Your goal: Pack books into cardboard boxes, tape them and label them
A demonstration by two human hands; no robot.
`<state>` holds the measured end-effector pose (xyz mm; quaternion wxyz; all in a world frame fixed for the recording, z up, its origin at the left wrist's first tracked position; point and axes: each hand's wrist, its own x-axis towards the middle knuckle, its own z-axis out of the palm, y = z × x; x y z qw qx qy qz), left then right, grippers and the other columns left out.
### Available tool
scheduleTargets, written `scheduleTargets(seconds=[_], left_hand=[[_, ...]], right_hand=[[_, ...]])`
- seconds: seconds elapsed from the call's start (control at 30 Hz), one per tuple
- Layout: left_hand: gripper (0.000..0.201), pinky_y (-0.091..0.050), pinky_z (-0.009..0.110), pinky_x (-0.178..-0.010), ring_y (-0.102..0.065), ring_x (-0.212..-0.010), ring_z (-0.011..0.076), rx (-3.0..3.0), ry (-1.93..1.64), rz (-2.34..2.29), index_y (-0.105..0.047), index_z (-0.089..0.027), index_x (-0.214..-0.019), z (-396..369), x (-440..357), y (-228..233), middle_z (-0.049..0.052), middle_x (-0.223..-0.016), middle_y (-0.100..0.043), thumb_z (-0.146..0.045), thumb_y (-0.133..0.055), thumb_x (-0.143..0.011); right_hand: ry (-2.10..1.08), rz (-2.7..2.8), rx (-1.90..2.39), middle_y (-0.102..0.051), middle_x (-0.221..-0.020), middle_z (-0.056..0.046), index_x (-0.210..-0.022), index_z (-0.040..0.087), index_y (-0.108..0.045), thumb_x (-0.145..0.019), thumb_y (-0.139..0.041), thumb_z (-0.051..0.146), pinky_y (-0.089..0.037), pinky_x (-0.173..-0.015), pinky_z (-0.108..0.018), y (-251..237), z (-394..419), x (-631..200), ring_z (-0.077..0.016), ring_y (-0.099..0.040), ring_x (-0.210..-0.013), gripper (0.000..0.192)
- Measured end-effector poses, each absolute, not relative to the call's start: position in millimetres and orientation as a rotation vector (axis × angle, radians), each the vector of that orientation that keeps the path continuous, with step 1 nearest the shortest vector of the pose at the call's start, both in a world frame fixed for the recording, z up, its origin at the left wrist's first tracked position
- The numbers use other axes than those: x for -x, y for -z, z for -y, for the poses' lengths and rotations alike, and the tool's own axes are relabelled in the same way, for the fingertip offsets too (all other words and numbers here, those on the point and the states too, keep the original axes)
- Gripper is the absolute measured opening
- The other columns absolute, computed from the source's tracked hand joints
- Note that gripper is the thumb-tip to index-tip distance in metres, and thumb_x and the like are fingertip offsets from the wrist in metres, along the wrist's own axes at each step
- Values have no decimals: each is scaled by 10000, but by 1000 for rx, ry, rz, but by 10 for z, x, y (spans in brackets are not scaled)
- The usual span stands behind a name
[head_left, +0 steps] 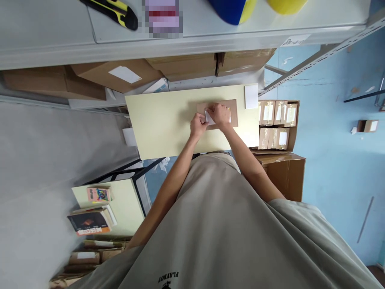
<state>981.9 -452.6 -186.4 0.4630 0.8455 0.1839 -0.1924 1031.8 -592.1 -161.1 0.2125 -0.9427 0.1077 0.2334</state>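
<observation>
A flat brown cardboard package (234,114) lies on the pale yellow tabletop (162,128) in front of me. On its top is a white label (211,119), partly covered by my fingers. My left hand (198,125) is closed in a pinch at the label's left edge, near its lower corner. Over the label's right part rests my right hand (221,114), its fingers curled and their tips at the label's upper left corner. Whether the whole label lies flat on the package is hidden by the hands.
A white stack (251,96) sits at the table's far right corner. Beyond the table, a shelf (180,44) holds a yellow-black utility knife (116,12), with cartons (183,66) below. To the right stands an open carton of small boxes (275,124). Books (90,220) lie lower left.
</observation>
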Motion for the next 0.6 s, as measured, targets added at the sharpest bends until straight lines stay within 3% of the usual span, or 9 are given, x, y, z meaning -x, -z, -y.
scheduleTargets(seconds=[0.1,0.27,0.37,0.43,0.53,0.6], left_hand=[[348,-574,387,-920,-716,-861,238,-2053,492,-423,-658,-287,-993,4500,-9837,1893,-52,-775,-625,-96,-898,-829],[377,-569,399,-922,-718,-855,240,-2025,535,-306,-654,-285,-987,4466,-9833,1952,-48,-785,-630,-66,-904,-808],[405,-567,401,-938,-734,-879,246,-2022,559,-247,-657,-280,-994,4450,-9838,1976,-40,-800,-654,3,-866,-794],[426,-563,397,-923,-740,-880,249,-2024,573,-219,-656,-283,-1018,4443,-9845,1983,-44,-794,-656,29,-845,-798],[473,-552,388,-910,-755,-909,256,-2026,572,-216,-656,-285,-1074,4439,-9850,1982,-45,-816,-664,32,-865,-793],[493,-549,390,-917,-764,-934,264,-2020,563,-238,-656,-286,-1101,4440,-9839,1975,-43,-833,-669,22,-884,-790]], right_hand=[[-744,-198,2590,-873,-1273,-161,-1197,240,-791,-1083,-848,385,-666,-1115,-538,1589,5975,-10176,-378,-828,-1244,193],[-832,-225,2588,-877,-1298,-149,-1201,252,-796,-1029,-920,372,-683,-1106,-533,1528,6076,-10004,-361,-842,-1229,243],[-838,-280,2608,-888,-1251,-153,-1099,242,-825,-955,-995,419,-684,-1104,-540,1483,6093,-10095,-376,-844,-1227,285],[-864,-344,2579,-898,-1099,-136,-955,228,-827,-947,-1000,460,-685,-1097,-525,1447,6072,-10193,-368,-856,-1169,290],[-843,-494,2484,-863,-858,-107,-741,229,-760,-1080,-854,540,-689,-1067,-473,1396,5991,-10280,-312,-866,-996,470],[-749,-579,2460,-854,-816,-95,-712,239,-729,-1140,-771,555,-683,-1062,-446,1376,5932,-10257,-288,-863,-966,533]])
